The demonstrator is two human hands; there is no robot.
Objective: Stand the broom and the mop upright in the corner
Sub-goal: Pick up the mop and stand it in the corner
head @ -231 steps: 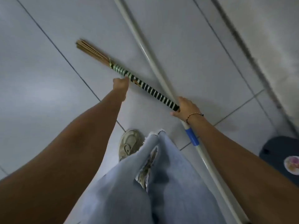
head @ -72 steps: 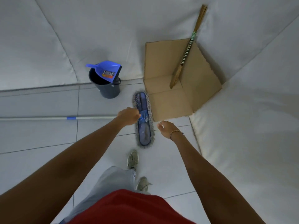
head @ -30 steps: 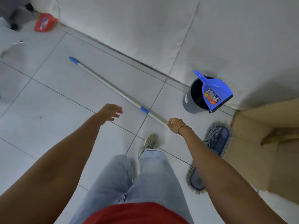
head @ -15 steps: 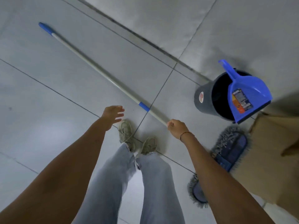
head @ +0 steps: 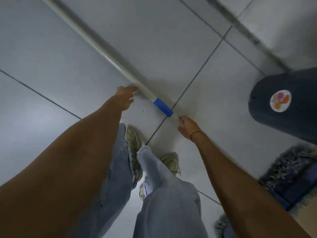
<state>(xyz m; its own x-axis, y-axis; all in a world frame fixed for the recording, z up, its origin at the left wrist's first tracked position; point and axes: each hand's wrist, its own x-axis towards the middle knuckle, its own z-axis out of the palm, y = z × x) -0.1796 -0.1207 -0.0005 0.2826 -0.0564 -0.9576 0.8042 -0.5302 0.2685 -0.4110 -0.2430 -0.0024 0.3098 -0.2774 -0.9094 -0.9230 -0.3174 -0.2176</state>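
The mop handle [head: 109,60], a pale pole with a blue band [head: 163,107], lies diagonally on the tiled floor. My right hand [head: 187,127], with a bracelet at the wrist, is closed around the pole just below the blue band. My left hand [head: 126,97] reaches down with its fingers apart, and its fingertips touch the pole just above the band. The grey and blue fringed mop head [head: 291,177] lies flat on the floor at the lower right, partly behind my right forearm. The broom is out of view.
A dark bucket [head: 291,107] with a round sticker stands at the right, close to the wall base [head: 248,33]. My two feet in pale shoes [head: 133,140] stand just below the pole. A strip of cardboard shows at the bottom right edge.
The view has dropped closer to the floor. My left hand moved from beside the pole to touch it above the blue band. My right hand stays on the pole.
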